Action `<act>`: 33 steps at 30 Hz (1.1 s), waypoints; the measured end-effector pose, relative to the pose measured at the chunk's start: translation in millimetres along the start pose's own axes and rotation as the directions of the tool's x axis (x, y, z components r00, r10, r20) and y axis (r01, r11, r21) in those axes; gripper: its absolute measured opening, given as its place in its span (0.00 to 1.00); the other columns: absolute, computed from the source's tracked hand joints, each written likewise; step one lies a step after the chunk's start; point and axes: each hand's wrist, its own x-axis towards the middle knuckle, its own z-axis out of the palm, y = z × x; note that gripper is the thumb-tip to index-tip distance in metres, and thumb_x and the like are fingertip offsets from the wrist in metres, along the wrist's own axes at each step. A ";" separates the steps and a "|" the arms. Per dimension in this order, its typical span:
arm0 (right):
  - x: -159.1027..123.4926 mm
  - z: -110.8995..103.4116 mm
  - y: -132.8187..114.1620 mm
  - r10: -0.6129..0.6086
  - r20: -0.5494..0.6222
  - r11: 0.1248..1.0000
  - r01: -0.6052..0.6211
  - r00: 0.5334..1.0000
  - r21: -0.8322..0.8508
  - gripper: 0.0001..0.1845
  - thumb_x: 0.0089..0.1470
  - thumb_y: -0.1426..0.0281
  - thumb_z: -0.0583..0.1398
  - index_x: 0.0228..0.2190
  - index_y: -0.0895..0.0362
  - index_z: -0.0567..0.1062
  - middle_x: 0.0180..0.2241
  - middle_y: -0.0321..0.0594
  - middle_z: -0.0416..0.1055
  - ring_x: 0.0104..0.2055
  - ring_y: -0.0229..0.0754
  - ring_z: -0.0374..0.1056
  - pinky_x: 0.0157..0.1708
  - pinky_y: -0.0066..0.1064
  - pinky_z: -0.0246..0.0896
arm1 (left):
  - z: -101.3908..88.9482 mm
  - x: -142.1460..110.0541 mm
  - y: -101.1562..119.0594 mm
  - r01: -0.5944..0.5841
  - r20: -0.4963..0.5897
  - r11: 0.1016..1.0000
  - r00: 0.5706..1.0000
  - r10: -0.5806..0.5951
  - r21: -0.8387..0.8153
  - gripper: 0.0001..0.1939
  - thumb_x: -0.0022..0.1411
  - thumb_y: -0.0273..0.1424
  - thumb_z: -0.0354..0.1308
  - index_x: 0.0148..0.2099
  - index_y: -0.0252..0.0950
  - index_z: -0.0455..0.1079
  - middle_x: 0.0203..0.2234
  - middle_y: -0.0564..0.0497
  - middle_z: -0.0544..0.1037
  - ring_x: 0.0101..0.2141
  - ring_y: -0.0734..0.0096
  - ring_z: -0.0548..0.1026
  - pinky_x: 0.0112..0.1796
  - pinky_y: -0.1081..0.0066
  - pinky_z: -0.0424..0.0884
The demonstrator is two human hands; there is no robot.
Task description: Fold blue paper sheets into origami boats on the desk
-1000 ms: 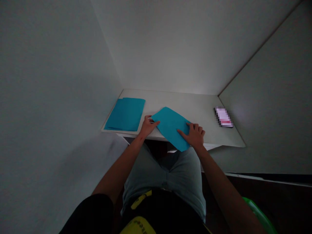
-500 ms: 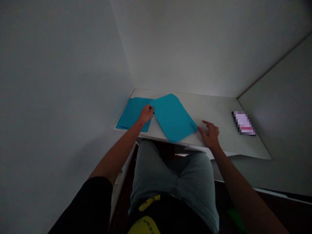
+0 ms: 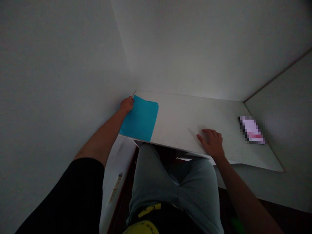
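Observation:
A stack of blue paper sheets lies at the left end of the white desk, close to the left wall. My left hand rests at the stack's far left corner with its fingers curled against the top sheet. My right hand lies flat on the bare desk near the front edge, fingers spread, holding nothing.
A phone with a lit screen lies at the right end of the desk next to the right wall. White walls close the desk in on the left, back and right. My legs sit under the front edge.
My left hand slid the loose blue sheet from the desk's middle leftward onto the stack. My right hand let go of it and settled flat on the desk.

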 end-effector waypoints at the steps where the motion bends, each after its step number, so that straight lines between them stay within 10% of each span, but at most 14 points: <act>1: 0.1 0.0 0.0 0.001 0.005 1.000 -0.001 1.000 -0.008 0.31 0.68 0.43 0.54 0.54 0.53 0.76 0.56 0.54 0.75 0.59 0.63 0.67 0.60 0.57 0.59 | 1.8 0.4 1.2 0.007 -0.005 1.000 1.000 -0.007 0.010 0.19 0.77 0.34 0.48 0.62 0.35 0.73 0.55 0.30 0.80 0.55 0.45 0.78 0.55 0.53 0.72; 8: -0.2 0.8 0.2 0.014 0.011 0.999 -0.013 1.000 -0.039 0.31 0.67 0.44 0.55 0.55 0.54 0.76 0.56 0.56 0.73 0.58 0.63 0.67 0.59 0.56 0.60 | 28.5 -16.9 23.9 -0.110 -0.186 0.994 0.976 0.112 0.021 0.30 0.77 0.38 0.47 0.74 0.30 0.60 0.70 0.31 0.68 0.70 0.45 0.65 0.68 0.50 0.61; 18: -0.4 -4.0 -5.0 0.019 0.026 0.998 -0.017 0.999 -0.065 0.30 0.67 0.44 0.54 0.55 0.52 0.76 0.57 0.54 0.72 0.57 0.64 0.67 0.58 0.57 0.62 | 100.9 -63.5 63.0 -0.505 0.075 0.862 0.859 0.507 -0.045 0.35 0.77 0.50 0.45 0.79 0.43 0.59 0.79 0.49 0.55 0.78 0.50 0.48 0.75 0.48 0.44; 33: 1.6 -9.0 -12.4 0.047 0.067 0.994 -0.040 0.997 -0.100 0.30 0.68 0.43 0.54 0.55 0.51 0.76 0.58 0.54 0.71 0.57 0.64 0.67 0.56 0.58 0.65 | 78.5 -78.4 63.9 -0.491 -0.077 0.861 0.871 0.485 -0.135 0.27 0.78 0.42 0.48 0.71 0.37 0.70 0.71 0.42 0.71 0.74 0.58 0.62 0.75 0.53 0.48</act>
